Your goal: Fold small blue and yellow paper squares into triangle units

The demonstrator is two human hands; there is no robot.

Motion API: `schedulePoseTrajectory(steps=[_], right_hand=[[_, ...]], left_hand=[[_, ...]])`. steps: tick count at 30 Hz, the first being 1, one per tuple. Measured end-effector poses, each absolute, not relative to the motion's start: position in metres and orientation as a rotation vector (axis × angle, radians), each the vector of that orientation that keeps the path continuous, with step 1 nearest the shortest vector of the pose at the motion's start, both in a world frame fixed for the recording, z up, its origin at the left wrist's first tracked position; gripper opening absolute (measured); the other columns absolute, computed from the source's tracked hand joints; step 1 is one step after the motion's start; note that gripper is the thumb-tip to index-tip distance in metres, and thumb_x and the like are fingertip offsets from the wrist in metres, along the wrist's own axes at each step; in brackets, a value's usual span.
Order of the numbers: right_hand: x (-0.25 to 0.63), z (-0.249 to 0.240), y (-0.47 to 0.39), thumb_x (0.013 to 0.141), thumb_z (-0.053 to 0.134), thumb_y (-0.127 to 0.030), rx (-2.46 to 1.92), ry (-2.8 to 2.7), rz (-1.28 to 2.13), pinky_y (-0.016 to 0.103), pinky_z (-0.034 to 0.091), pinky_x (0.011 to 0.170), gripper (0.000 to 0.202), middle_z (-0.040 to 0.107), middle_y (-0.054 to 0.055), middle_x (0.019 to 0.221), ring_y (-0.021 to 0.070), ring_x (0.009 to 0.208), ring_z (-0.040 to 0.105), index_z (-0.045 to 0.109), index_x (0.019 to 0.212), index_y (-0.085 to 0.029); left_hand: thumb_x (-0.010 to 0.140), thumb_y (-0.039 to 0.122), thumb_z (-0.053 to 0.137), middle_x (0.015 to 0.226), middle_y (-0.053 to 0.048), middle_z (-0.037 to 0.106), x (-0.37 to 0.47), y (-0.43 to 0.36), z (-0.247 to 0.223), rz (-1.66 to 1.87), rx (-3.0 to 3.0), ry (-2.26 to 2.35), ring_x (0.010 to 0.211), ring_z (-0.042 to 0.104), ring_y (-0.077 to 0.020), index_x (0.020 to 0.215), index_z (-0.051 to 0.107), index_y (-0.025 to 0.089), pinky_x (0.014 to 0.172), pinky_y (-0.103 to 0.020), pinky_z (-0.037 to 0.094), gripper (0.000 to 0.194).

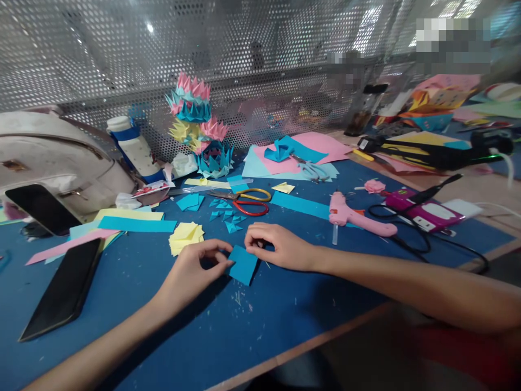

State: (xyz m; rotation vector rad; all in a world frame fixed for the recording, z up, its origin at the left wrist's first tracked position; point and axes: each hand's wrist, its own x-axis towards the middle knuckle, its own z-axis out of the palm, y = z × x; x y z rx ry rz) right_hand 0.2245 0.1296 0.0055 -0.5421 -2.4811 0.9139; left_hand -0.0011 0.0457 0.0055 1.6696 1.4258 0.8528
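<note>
Resting between the two hands near the front of the blue tabletop (301, 326), a small blue paper square (243, 266) sits at an angle; whether it lies flat or is slightly lifted, I cannot tell. The left hand (195, 265) pinches its left edge between thumb and fingers, while the right hand (280, 246), fingers curled, holds its upper right corner with the fingertips.

Just beyond the left hand is a pile of yellow paper pieces (185, 238). Past the square lie small blue folded triangles (232, 224), then scissors (237, 197) with one yellow and one red handle loop. A long blue strip (299, 204) runs toward a pink glue gun (358, 219), with a purple power strip (427, 210) farther right.

On the left, a dark phone-like slab (63, 288) lies near a fan of colored paper strips (136, 224); a black phone (43, 209) leans against a pale bag (49, 146). Behind, a bottle (132, 144) stands beside spiky paper ornaments (193, 108), before a perforated metal panel (264, 32).
</note>
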Motion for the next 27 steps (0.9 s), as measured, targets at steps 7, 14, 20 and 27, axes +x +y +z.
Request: schedulePoseTrajectory(steps=[7,14,20,27], right_hand=[[0.225,0.004,0.129,0.097,0.055,-0.03,-0.509,-2.525,0.881,0.026,0.035,0.068,0.022,0.054,-0.001,0.076,0.0128,0.073,0.048,0.056,0.08,-0.017],[0.226,0.005,0.129,0.096,0.057,-0.025,-0.445,-2.559,0.874,0.026,0.037,0.07,0.019,0.057,0.0,0.077,0.0131,0.076,0.049,0.057,0.079,-0.017],[0.226,0.003,0.13,0.092,0.063,-0.019,-0.416,-2.615,0.796,0.026,0.043,0.075,0.004,0.065,0.001,0.089,0.0132,0.082,0.057,0.066,0.096,-0.017],[0.231,0.002,0.135,0.101,0.051,-0.018,-0.087,-2.682,0.544,0.031,0.042,0.084,0.019,0.073,0.003,0.113,0.0139,0.104,0.064,0.068,0.11,-0.021]], left_hand=[[0.084,0.032,0.064,0.071,0.0,0.071,0.001,0.046,0.006,0.851,1.713,1.437,0.068,0.066,-0.0155,0.099,0.068,0.018,0.071,-0.028,0.052,0.021],[0.087,0.028,0.061,0.074,0.0,0.07,0.0,0.046,0.008,0.806,1.899,1.427,0.068,0.064,-0.0149,0.086,0.069,0.019,0.066,-0.026,0.049,0.012],[0.089,0.02,0.064,0.08,0.0,0.072,-0.004,0.046,0.005,0.785,2.166,1.392,0.075,0.065,-0.0165,0.083,0.07,0.021,0.073,-0.031,0.046,0.009],[0.104,0.019,0.047,0.108,-0.008,0.073,-0.016,0.04,-0.007,0.814,2.539,1.066,0.1,0.067,-0.0192,0.115,0.068,0.022,0.086,-0.035,0.049,0.025]])
